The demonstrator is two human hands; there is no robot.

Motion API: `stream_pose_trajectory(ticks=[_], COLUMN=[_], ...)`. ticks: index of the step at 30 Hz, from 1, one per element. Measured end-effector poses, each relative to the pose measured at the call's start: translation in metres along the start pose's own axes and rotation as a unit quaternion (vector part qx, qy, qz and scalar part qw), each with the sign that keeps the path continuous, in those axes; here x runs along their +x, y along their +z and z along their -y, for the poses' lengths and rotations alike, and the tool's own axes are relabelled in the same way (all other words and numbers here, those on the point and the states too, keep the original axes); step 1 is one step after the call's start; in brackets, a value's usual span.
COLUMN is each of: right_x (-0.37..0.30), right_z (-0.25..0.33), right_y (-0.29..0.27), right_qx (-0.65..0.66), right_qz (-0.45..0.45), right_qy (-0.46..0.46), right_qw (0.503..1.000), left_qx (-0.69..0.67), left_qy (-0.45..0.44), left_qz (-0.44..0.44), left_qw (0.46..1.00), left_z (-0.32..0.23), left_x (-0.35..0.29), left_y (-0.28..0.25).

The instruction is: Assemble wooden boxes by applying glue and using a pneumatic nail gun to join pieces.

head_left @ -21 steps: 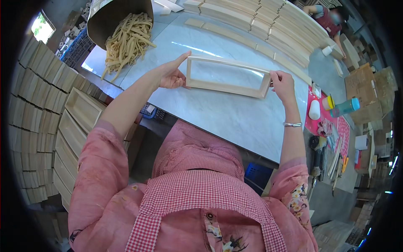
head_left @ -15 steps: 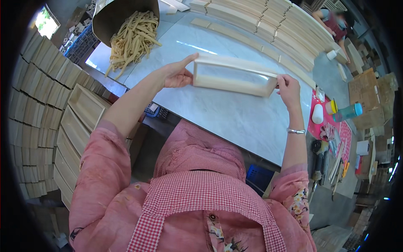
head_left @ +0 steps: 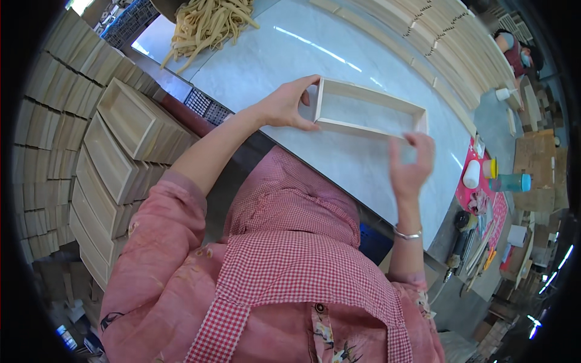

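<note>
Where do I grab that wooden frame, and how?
Probably by its short ends, coming from the left and right: the wooden frame is long and hollow, with thin walls that fingers could pinch. The left hand spans its left end; its right end looks mostly uncovered, with the blurred right hand close by.

Over to the left, shallow wooden trays [head_left: 130,115] stand in leaning stacks, with a high wall of stacked wooden pieces [head_left: 51,118] beside them. A blue plastic crate [head_left: 130,23] sits past the marble-look tabletop [head_left: 242,72], where tan flat strips [head_left: 212,27] lie in a tangled heap. Long pale slats [head_left: 454,45] are stacked along the far side. Across to the right I see a white bottle [head_left: 471,174], a teal bottle with a blue lid [head_left: 511,183], a pink cloth [head_left: 499,219] and a cardboard box [head_left: 534,151]. Farther back is a co-worker [head_left: 514,57] in a dark red vest.
</note>
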State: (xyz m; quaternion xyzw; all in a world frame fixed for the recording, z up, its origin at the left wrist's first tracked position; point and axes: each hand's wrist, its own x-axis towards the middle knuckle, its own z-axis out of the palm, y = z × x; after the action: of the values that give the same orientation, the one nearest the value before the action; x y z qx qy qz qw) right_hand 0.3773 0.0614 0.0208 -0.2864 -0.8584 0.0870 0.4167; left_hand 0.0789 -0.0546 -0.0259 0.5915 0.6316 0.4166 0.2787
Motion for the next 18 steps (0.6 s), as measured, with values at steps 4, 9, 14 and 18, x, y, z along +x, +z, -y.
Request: stream_pose_trajectory(ticks=[4,9,14,18], right_x=[0.020,0.007,0.007,0.006], right_z=[0.053,0.051,0.048,0.049], right_y=[0.058,0.106,0.113,0.111], right_qx=[0.027,-0.006,-0.011,-0.026], right_qz=[0.032,0.074,0.045,0.062], right_qy=[-0.096,-0.084,-0.106,-0.104], right_qw=[0.994,0.994,0.993,0.992], left_qx=[0.013,-0.042,-0.097,-0.010], left_qy=[0.004,-0.057,0.015,0.034], left_qz=[-0.001,0.047,-0.005,0.012], left_qw=[1.000,0.996,0.995,0.999], left_z=[-0.001,-0.007,-0.011,-0.010], left_x=[0.000,0.002,-0.006,-0.007], left_y=[0.001,0.000,0.016,0.019])
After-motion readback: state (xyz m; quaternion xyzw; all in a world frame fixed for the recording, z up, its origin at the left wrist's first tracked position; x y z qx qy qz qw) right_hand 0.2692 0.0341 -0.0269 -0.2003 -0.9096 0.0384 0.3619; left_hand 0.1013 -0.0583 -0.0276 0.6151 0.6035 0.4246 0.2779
